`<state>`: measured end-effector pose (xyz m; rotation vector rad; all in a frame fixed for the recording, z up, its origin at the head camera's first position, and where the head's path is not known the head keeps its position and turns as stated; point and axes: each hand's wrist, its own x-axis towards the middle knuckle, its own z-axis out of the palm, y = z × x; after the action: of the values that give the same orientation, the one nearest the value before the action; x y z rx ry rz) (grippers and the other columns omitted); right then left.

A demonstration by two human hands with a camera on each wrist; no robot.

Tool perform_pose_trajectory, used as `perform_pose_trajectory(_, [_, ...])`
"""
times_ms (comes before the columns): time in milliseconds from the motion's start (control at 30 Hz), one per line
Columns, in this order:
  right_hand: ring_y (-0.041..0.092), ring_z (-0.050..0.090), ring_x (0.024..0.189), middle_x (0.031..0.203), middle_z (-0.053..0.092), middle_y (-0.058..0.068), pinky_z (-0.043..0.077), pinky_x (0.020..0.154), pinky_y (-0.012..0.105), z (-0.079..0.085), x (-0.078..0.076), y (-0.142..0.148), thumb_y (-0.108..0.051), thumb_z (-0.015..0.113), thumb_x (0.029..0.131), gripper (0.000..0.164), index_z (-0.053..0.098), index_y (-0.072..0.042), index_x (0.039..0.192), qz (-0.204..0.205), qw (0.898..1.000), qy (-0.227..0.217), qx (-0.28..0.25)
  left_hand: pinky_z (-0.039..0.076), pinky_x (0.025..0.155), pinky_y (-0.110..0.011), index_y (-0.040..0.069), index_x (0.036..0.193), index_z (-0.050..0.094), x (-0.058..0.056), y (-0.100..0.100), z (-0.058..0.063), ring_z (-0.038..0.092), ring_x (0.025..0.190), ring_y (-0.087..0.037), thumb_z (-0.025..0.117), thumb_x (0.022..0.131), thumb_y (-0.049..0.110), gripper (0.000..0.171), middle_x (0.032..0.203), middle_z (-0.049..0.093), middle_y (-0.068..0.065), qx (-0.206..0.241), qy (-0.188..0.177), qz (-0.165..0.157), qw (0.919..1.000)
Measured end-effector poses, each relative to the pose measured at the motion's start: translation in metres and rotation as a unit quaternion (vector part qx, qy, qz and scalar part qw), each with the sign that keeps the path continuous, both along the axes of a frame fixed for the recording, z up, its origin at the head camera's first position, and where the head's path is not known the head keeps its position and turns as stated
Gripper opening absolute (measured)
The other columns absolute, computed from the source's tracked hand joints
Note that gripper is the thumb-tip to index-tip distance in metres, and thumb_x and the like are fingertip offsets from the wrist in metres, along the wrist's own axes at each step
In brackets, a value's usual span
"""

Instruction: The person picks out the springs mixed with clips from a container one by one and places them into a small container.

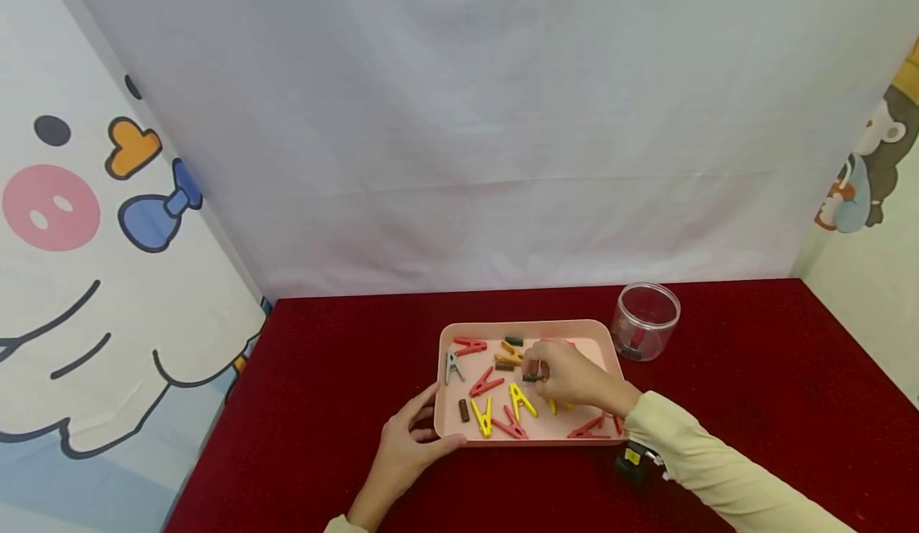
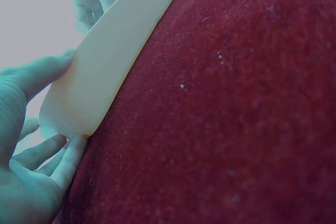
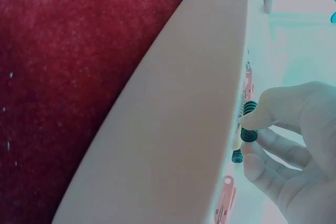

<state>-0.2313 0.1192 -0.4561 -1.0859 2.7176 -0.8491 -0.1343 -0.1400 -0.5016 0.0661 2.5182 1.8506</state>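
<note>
A shallow pink tray on the table holds red, yellow, orange and grey clips and several small coil springs. My left hand grips the tray's near left corner, with the thumb on the near side and the fingers round the left side. Over the middle of the tray, my right hand pinches a dark coil spring between thumb and fingertips. Close by the held spring are a yellow clip and a brown spring. My right hand and sleeve partly cover some clips.
Just beyond the tray's far right corner stands a clear round jar with a dark spring and something red inside. A small black and yellow object sits under the right forearm. A dark red cloth covers the table; a white curtain hangs behind.
</note>
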Motion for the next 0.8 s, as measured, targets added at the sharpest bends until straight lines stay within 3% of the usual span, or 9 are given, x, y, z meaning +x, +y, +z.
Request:
perform_pose_trajectory(33, [0.012,0.05,0.065,0.073,0.055,-0.005,0.041,0.055,0.022,0.001,0.0,0.0,-0.004,0.066,0.067,0.017,0.064,-0.014,0.08,0.003,1.0,0.005,0.001,0.049,0.07,-0.022,0.028,0.13,0.042,-0.001,-0.001,-0.004,0.051,0.099,-0.017,0.079,0.062,0.03,0.078,0.125,0.046,-0.001,-0.002,0.002,0.003,1.0])
perform_pose_trajectory(433, [0.015,0.052,0.066,0.075,0.058,-0.003,0.042,0.055,0.022,0.009,0.003,0.007,-0.002,0.066,0.069,0.014,0.065,-0.01,0.082,0.017,1.0,0.003,-0.016,0.049,0.07,-0.023,0.026,0.13,0.043,-0.001,0.0,-0.006,0.052,0.1,-0.019,0.079,0.062,0.028,0.076,0.124,0.047,-0.004,0.008,0.001,-0.003,1.0])
perform_pose_trajectory(800, [0.01,0.05,0.065,0.076,0.058,-0.007,0.042,0.055,0.021,0.016,0.004,0.012,-0.002,0.065,0.067,0.018,0.066,-0.013,0.082,0.011,0.999,0.028,-0.027,0.049,0.07,-0.023,0.027,0.129,0.043,-0.002,0.0,-0.006,0.052,0.099,-0.019,0.079,0.062,0.029,0.077,0.124,0.047,-0.002,0.004,0.003,0.0,1.0])
